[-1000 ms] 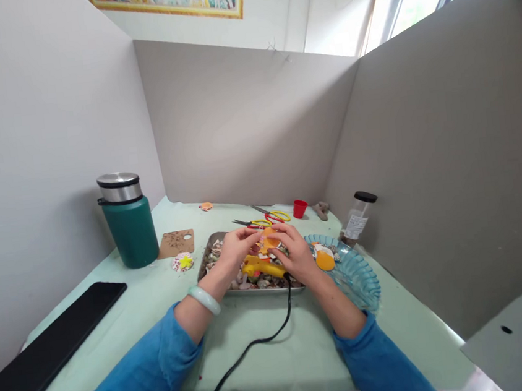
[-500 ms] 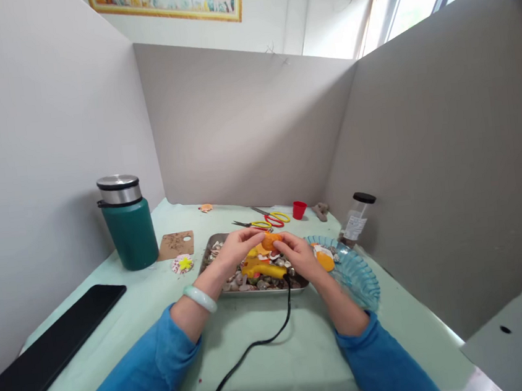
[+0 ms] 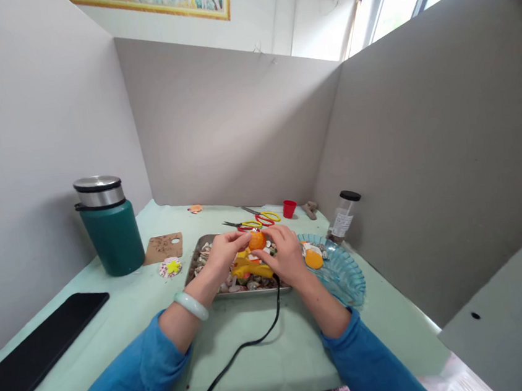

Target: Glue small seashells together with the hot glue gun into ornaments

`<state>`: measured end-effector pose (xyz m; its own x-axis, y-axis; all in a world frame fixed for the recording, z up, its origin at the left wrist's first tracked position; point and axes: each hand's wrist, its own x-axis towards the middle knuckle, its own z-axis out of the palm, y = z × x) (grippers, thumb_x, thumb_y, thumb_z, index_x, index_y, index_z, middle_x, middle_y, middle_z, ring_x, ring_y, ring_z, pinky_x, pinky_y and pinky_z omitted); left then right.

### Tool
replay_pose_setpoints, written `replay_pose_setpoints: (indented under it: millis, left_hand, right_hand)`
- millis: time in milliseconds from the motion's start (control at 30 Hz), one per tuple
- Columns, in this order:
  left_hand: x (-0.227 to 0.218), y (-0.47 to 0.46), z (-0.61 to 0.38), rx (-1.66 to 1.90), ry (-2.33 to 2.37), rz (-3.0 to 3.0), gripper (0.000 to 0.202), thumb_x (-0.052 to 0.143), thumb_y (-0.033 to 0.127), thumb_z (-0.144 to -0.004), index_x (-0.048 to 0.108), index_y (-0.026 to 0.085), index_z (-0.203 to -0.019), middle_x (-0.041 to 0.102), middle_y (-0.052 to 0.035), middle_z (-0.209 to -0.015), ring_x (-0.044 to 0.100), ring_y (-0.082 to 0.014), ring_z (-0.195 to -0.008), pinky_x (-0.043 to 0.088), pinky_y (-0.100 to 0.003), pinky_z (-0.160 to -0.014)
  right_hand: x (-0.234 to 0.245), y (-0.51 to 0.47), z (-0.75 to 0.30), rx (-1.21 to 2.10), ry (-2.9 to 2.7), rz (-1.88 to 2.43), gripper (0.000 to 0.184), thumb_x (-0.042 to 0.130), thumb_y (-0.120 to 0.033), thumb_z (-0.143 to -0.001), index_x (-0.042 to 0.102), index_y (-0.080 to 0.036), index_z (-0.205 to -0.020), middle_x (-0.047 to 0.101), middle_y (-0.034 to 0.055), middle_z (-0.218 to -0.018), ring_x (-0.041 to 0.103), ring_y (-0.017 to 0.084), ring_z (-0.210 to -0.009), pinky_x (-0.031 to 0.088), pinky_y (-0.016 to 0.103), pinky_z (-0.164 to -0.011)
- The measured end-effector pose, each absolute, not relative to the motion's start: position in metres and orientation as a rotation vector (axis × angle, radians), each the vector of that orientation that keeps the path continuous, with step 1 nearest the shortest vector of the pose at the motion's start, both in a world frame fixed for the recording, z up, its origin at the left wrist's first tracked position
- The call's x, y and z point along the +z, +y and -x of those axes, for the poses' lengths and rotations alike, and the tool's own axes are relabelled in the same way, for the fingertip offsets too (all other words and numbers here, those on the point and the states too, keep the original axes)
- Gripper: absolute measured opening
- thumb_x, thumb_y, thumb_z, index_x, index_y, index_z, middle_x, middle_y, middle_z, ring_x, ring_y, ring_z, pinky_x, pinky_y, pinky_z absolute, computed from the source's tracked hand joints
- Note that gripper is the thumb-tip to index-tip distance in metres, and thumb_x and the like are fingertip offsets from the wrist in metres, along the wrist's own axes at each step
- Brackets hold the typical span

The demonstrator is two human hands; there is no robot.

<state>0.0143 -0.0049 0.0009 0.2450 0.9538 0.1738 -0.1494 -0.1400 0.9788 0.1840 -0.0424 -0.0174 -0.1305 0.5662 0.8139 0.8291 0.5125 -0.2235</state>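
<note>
Above the tray, a round orange piece [image 3: 257,240] is held between my two hands; its exact kind is not clear. My left hand [image 3: 225,253] pinches its left edge with thumb and fingertips. On the other side, my right hand [image 3: 287,255] grips the right edge, thumb below and fingers above. Under them a yellow glue gun [image 3: 254,271] with a black cord [image 3: 258,343] lies across a metal tray [image 3: 234,295] full of shells and pebbles [image 3: 201,259]. My hands partly hide the tray.
Right of the tray is a blue ribbed plate [image 3: 354,279] with an orange disc [image 3: 313,258] on it. Behind stand scissors [image 3: 266,218], a red cup [image 3: 289,208] and a clear jar [image 3: 342,219]. To the left are a green flask [image 3: 111,239], brown board [image 3: 162,247], flower-decorated disc [image 3: 170,267] and black slab [image 3: 44,349].
The orange piece has been turned so more of its round face shows. My right hand has shifted its hold, with fingers raised and thumb underneath. The whole view has shifted slightly.
</note>
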Motion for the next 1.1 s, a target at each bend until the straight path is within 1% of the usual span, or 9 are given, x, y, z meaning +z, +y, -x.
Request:
replay_pose_setpoints:
  millis: [167,300,433,533,633,800,900,1000,1100]
  left_hand:
    - [0.003,-0.009,-0.017,1.132,0.8,-1.269,0.038,0.078,0.045,-0.059,0.071,0.012,-0.077,0.07,-0.0077,-0.077,0.063,-0.0184,-0.074,0.048,-0.03,-0.074]
    - [0.005,-0.009,-0.015,1.077,0.812,-1.306,0.047,0.08,0.046,-0.058,0.071,0.012,-0.089,0.072,-0.0101,-0.09,0.064,-0.0201,-0.082,0.048,-0.031,-0.078]
    - [0.004,-0.004,-0.013,1.088,0.865,-1.375,0.055,0.076,0.051,-0.062,0.068,0.014,-0.102,0.072,-0.0104,-0.099,0.065,-0.0211,-0.09,0.047,-0.031,-0.081]
    - [0.003,0.0,-0.011,1.094,0.873,-1.361,0.052,0.075,0.052,-0.064,0.068,0.014,-0.098,0.073,-0.0099,-0.092,0.065,-0.0203,-0.085,0.048,-0.031,-0.078]
    - [0.003,0.0,-0.01,1.071,0.845,-1.365,0.048,0.074,0.051,-0.065,0.069,0.014,-0.094,0.073,-0.0091,-0.088,0.065,-0.0193,-0.081,0.048,-0.031,-0.077]
    - [0.009,-0.003,-0.008,1.016,0.828,-1.386,0.042,0.074,0.049,-0.066,0.07,0.014,-0.089,0.073,-0.0087,-0.085,0.065,-0.0183,-0.079,0.048,-0.029,-0.076]
    - [0.01,-0.003,-0.008,1.009,0.835,-1.388,0.039,0.075,0.047,-0.066,0.07,0.015,-0.087,0.073,-0.0087,-0.084,0.065,-0.0182,-0.08,0.048,-0.029,-0.076]
    - [0.009,-0.002,-0.008,1.012,0.832,-1.38,0.038,0.076,0.047,-0.064,0.071,0.015,-0.084,0.073,-0.0085,-0.082,0.065,-0.0188,-0.079,0.049,-0.029,-0.075]
    - [0.009,-0.002,-0.008,1.023,0.841,-1.369,0.038,0.077,0.046,-0.062,0.071,0.015,-0.083,0.073,-0.0087,-0.081,0.065,-0.0188,-0.078,0.049,-0.029,-0.074]
  right_hand:
    - [-0.01,-0.053,-0.17,-0.518,-1.88,1.337,0.039,0.065,-0.04,-0.082,0.059,-0.016,-0.112,0.061,0.0148,-0.113,0.051,0.029,-0.106,0.037,0.043,-0.089]
    - [-0.002,-0.056,-0.174,-0.528,-1.859,1.457,0.036,0.06,-0.038,-0.084,0.06,-0.015,-0.112,0.063,0.0144,-0.109,0.054,0.028,-0.102,0.037,0.041,-0.087]
    - [0.003,-0.066,-0.215,-0.458,-1.657,1.924,0.037,0.055,-0.044,-0.086,0.064,-0.015,-0.107,0.066,0.0152,-0.103,0.057,0.029,-0.099,0.039,0.038,-0.084]
    - [-0.002,-0.075,-0.248,-0.262,-1.544,2.327,0.037,0.053,-0.046,-0.085,0.067,-0.014,-0.097,0.068,0.016,-0.097,0.061,0.028,-0.092,0.042,0.036,-0.078]
    - [-0.011,-0.078,-0.264,-0.185,-1.501,2.5,0.039,0.05,-0.047,-0.086,0.067,-0.014,-0.1,0.068,0.0164,-0.098,0.062,0.03,-0.095,0.043,0.036,-0.077]
    - [-0.021,-0.076,-0.262,-0.143,-1.459,2.614,0.039,0.053,-0.045,-0.084,0.066,-0.015,-0.104,0.068,0.0174,-0.103,0.061,0.032,-0.103,0.044,0.041,-0.082]
    - [-0.023,-0.076,-0.262,-0.111,-1.437,2.626,0.043,0.054,-0.049,-0.083,0.066,-0.015,-0.105,0.068,0.0178,-0.104,0.06,0.032,-0.105,0.045,0.042,-0.083]
    - [-0.025,-0.076,-0.263,-0.1,-1.418,2.618,0.049,0.057,-0.053,-0.08,0.065,-0.014,-0.108,0.066,0.0186,-0.108,0.061,0.032,-0.105,0.047,0.041,-0.082]
    - [-0.028,-0.074,-0.263,-0.083,-1.404,2.609,0.052,0.061,-0.052,-0.078,0.062,-0.013,-0.112,0.065,0.0191,-0.112,0.061,0.031,-0.104,0.048,0.039,-0.081]
